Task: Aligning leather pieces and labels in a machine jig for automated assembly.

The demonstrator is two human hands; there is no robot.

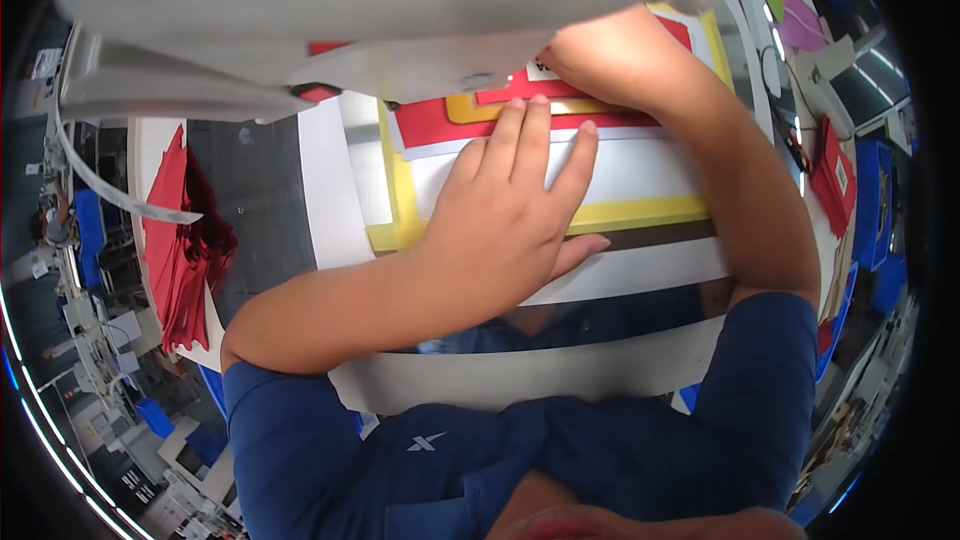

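The red panel [428,123] lies in the upper middle of the frame, long axis running left to right. The left hand [508,202] reaches its lower edge, fingers spread, 2 fingertips at the yellow strip [461,110]; the right hand [612,58] arches over its right part, grip hidden.

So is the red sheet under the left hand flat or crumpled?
Flat, where it shows: the red sheet lies smooth, its near edge even, under the left hand. The rest is hidden.
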